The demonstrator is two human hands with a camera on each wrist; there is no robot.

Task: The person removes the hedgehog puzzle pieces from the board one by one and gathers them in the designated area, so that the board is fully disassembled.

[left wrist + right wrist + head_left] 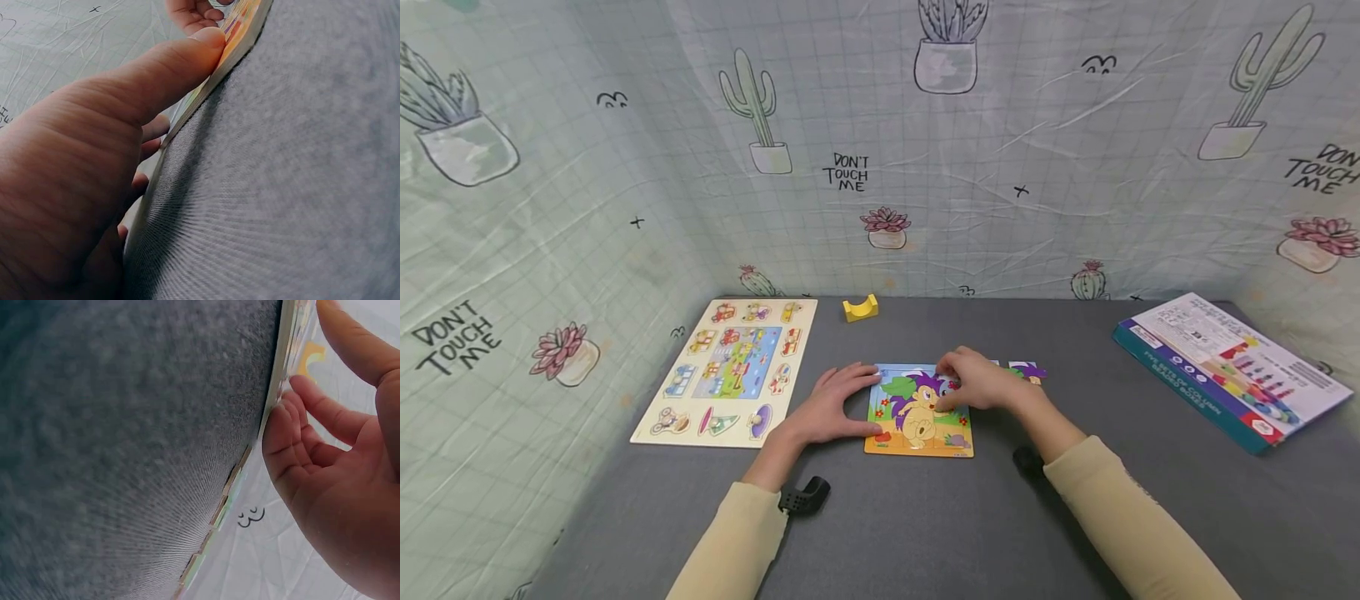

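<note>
A small jigsaw puzzle [917, 421] with a purple-spined hedgehog picture lies in its tray in front of me. My left hand [831, 407] rests along its left side, thumb on the lower left edge and fingertips at the upper left. From the right, my right hand [981, 381] reaches over the puzzle and touches its upper right part, covering some of the picture. Thumb and fingers of that hand stand apart in the right wrist view. Just beyond it lie loose puzzle pieces [1024, 372], partly hidden by the hand.
A cream vehicle puzzle board [800, 333] lies at the left. Near the back edge stands a yellow arched block [861, 309]. A flat teal and white game box [1195, 390] lies at the right. Printed cloth [1000, 242] walls off the back and sides of the grey table [917, 533].
</note>
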